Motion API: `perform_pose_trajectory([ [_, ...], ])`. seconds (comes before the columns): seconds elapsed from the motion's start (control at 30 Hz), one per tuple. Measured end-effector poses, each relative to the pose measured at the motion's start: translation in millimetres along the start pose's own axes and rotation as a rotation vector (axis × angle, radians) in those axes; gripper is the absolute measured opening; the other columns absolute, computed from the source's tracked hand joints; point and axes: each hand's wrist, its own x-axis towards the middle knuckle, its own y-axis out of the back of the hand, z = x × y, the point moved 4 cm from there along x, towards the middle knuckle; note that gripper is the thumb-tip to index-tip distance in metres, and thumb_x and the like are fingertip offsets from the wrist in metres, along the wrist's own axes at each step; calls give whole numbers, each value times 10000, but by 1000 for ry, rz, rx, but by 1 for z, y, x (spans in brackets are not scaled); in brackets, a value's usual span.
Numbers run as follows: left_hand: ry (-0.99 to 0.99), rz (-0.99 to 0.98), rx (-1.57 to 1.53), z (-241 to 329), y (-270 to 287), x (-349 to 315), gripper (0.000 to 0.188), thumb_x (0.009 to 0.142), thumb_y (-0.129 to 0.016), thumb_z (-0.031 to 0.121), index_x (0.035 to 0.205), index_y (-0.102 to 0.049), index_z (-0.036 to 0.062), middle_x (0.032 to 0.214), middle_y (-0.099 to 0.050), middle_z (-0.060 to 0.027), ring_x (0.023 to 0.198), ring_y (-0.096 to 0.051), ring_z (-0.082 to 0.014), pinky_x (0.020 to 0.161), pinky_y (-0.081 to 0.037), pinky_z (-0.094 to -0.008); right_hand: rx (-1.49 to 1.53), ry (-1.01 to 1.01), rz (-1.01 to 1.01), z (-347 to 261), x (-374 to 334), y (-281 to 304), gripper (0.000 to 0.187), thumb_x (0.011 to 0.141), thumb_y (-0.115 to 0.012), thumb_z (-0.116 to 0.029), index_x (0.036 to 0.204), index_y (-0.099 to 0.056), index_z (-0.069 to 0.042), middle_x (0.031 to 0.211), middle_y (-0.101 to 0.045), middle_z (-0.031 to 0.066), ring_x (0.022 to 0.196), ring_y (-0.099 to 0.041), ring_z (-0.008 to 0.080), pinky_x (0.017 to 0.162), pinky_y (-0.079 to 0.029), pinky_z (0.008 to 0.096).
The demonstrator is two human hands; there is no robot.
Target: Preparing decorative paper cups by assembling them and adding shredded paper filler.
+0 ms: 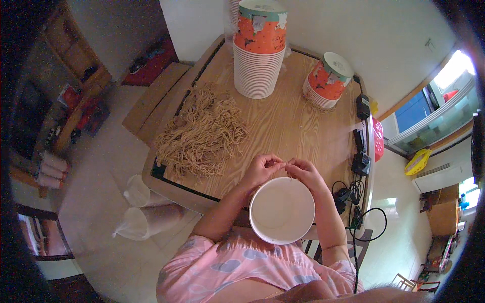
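Note:
A white paper bucket [282, 212] sits at the table's near edge against my body, its open mouth toward me and nothing visible inside. At its far rim, my left hand [263, 169] and my right hand [304, 174] meet with fingertips pinched. A thin brownish strand seems to show by the right fingers, but what the fingertips hold is too small to make out. Beyond my left hand lies a loose heap of tan twine strands [202, 134] on the wood-grain table [283, 123].
A tall stack of upturned paper buckets [259, 65] stands at the back, with a shorter stack [326, 83] to its right. Black power adapters and cables [359, 164] line the right edge. Bagged stacks [151, 222] lie on the floor at left, near a cardboard box [154, 103].

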Motion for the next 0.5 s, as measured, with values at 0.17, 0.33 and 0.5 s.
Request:
perform_pose_trajectory([
  [0.17, 30, 8, 9, 5, 0, -3, 119, 807, -651, 130, 862, -663, 25, 727, -638, -7, 650, -552, -58, 597, -453, -235, 95, -8, 20, 4, 1, 4, 125, 844, -601, -165, 783, -579, -58, 675, -528, -32, 624, -467, 59, 548, -361, 206],
  [0.33, -22, 82, 175, 19, 1, -6, 106, 795, -655, 116, 853, -662, 27, 721, -647, -36, 633, -565, -77, 589, -459, -249, 38, 21, -21, 2, 1, 1, 118, 838, -601, -160, 768, -567, -71, 674, -520, -37, 613, -457, 59, 547, -357, 212],
  [0.5, -148, 113, 276, 25, 1, -7, 107, 793, -650, 123, 846, -653, 30, 762, -643, -44, 630, -546, -106, 585, -444, -264, 60, 7, -37, 2, -2, -2, 116, 837, -593, -158, 760, -558, -79, 668, -511, -41, 613, -454, 58, 550, -355, 210],
])
